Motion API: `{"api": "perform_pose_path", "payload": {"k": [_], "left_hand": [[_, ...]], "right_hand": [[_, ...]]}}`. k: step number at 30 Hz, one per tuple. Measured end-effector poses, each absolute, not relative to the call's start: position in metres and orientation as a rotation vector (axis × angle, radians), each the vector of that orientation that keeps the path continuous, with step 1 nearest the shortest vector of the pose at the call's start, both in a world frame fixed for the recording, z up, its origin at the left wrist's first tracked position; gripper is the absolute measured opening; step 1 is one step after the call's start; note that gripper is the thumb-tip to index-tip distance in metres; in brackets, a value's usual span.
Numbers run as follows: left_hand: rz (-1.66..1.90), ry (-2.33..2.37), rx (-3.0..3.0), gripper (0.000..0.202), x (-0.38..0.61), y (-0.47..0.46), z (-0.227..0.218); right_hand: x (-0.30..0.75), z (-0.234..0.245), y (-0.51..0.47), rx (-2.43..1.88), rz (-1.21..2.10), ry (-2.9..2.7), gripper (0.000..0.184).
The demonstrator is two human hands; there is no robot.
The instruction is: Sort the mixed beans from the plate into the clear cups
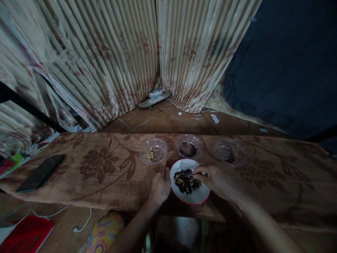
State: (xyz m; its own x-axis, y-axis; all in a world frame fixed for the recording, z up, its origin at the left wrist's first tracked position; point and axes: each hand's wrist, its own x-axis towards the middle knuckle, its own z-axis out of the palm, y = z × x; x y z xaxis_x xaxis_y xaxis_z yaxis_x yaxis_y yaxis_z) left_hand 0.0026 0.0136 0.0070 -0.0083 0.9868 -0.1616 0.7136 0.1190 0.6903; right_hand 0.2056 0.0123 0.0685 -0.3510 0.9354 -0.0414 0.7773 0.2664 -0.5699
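Note:
A white plate (196,198) with a red rim sits on a brown flowered cloth and holds a heap of mixed dark and yellow beans (186,182). My left hand (159,188) rests closed against the plate's left edge. My right hand (217,181) pinches metal tweezers (190,174) whose tips reach into the beans. Behind the plate stand three clear bowls: the left bowl (153,151) holds yellow beans, the middle bowl (189,146) holds dark beans, the right bowl (229,152) holds a few dark ones.
A dark phone (40,172) lies at the cloth's left end. Striped curtains hang behind, with a sandal (155,98) on the tiled floor. A red book (26,234) and a white cable (83,225) lie at the lower left. Dark fabric fills the upper right.

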Motion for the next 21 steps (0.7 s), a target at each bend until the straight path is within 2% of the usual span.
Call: {"api": "perform_pose_path", "payload": {"k": [21], "left_hand": [[0.589, 1.759, 1.641, 0.037, 0.005, 0.014, 0.01]], "right_hand": [[0.194, 0.047, 0.017, -1.5, 0.619, -2.383, 0.021]]}}
